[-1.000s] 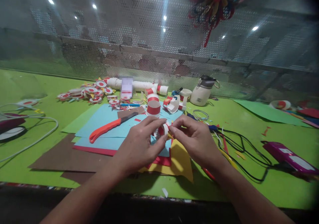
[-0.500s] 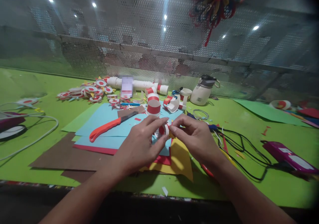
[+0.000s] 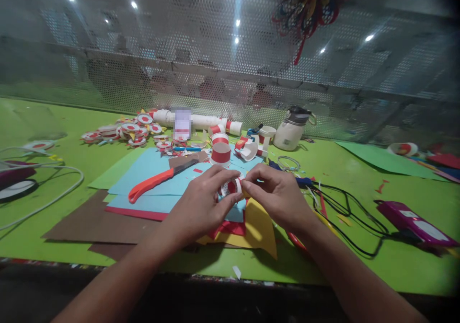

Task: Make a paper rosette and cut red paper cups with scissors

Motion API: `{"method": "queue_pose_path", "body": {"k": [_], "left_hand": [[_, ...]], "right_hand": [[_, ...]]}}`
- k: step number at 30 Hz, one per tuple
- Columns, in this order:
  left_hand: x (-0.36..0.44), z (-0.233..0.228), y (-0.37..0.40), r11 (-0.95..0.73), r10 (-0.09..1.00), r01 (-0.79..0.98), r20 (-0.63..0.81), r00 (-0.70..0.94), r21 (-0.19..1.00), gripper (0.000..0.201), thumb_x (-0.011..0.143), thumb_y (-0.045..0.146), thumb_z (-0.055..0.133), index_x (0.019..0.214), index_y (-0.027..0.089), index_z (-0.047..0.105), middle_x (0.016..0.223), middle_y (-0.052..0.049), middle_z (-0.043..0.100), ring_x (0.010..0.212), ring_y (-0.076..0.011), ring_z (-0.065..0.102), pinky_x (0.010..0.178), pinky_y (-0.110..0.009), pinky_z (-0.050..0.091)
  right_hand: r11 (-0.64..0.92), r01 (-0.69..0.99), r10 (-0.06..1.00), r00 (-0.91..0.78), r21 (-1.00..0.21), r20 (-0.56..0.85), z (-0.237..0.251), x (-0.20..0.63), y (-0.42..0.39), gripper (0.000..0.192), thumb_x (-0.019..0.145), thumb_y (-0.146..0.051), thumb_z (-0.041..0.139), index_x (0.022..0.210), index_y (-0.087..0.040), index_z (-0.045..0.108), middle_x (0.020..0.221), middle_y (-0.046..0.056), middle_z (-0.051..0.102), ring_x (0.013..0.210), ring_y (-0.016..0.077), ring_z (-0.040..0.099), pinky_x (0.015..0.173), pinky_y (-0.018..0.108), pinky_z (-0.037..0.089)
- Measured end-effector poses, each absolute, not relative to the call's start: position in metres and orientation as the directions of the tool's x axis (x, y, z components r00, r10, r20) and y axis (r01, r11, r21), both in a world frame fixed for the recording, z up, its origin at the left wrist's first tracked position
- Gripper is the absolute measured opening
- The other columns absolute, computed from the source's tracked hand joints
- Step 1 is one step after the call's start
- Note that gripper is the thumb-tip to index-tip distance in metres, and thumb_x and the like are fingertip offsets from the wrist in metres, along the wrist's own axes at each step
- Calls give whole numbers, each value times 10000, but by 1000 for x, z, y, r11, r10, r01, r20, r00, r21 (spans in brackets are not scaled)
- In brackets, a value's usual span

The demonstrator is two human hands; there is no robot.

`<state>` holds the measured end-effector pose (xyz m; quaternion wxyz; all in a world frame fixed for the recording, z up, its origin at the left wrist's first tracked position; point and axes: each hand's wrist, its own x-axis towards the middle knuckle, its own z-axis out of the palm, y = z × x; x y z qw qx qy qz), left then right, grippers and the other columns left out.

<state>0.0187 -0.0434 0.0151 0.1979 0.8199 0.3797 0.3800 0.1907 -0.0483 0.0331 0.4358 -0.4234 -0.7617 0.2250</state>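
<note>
My left hand [image 3: 199, 201] is closed around the edge of a small round white paper craft piece [image 3: 233, 187] with a red centre, held above the stacked sheets. Thumb and index finger of my right hand [image 3: 282, 196] are pinched together at the piece's right rim. What lies between those right fingertips is too small to make out; a bit of yellow shows just below them. Behind my hands stands a white paper cup [image 3: 220, 153] with red bands. An orange-handled knife [image 3: 153, 185] lies to the left on light blue paper [image 3: 127, 173].
Similar red-and-white discs [image 3: 131, 129] are heaped at back left, beside a long white tube [image 3: 204, 121]. A bottle [image 3: 290, 129] stands at the back. Black cable [image 3: 354, 217] and a purple device [image 3: 417, 223] lie right. Brown [image 3: 97, 220] and yellow sheets [image 3: 260, 229] lie under my hands.
The craft piece has turned slightly in my left hand, its red centre now more in view. Both hands stay in nearly the same place; the view has shifted a little.
</note>
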Motion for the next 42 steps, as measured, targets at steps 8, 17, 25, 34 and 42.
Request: {"method": "queue_pose_path", "body": {"k": [8, 17, 25, 34, 42], "left_hand": [[18, 18, -39, -555, 824, 412, 410, 391, 723, 322, 815, 335, 570, 1107, 209, 619, 977, -63, 618, 762, -150, 582, 631, -280, 491], [13, 20, -28, -191, 955, 49, 174, 239, 980, 501, 741, 443, 633, 1121, 121, 580, 941, -94, 597, 630, -146, 594, 414, -230, 433], [18, 20, -29, -131, 971, -11, 131, 199, 991, 446, 737, 420, 650, 1072, 142, 556, 905, -74, 614, 585, -136, 605, 391, -220, 449], [19, 22, -37, -149, 964, -86, 164, 211, 985, 464, 733, 405, 646, 1091, 138, 523, 953, -95, 614, 649, -180, 644, 393, -239, 492], [18, 25, -40, -198, 960, -86, 211, 183, 976, 450, 707, 398, 666, 1054, 144, 532, 932, -76, 611, 649, -187, 653, 385, -242, 494]], "right_hand": [[452, 340, 887, -267, -825, 376, 32, 197, -42, 135, 806, -243, 605, 711, -148, 622, 662, 10, 599, 620, 124, 557, 592, 271, 472], [353, 196, 902, -330, -915, 277, 28, 194, -40, 189, 836, -321, 583, 825, -138, 630, 769, 44, 630, 680, 136, 601, 636, 308, 555], [568, 481, 814, -212, -668, 540, 16, 173, -51, 110, 818, -246, 616, 854, -143, 606, 774, 34, 600, 682, 136, 579, 653, 285, 511], [622, 505, 765, -229, -599, 602, 13, 176, -55, 68, 845, -156, 559, 899, -157, 601, 798, 31, 551, 709, 145, 549, 675, 292, 494], [630, 491, 761, -236, -602, 605, 15, 176, -58, 92, 842, -135, 545, 914, -167, 594, 816, 32, 540, 746, 153, 540, 708, 305, 486]]}}
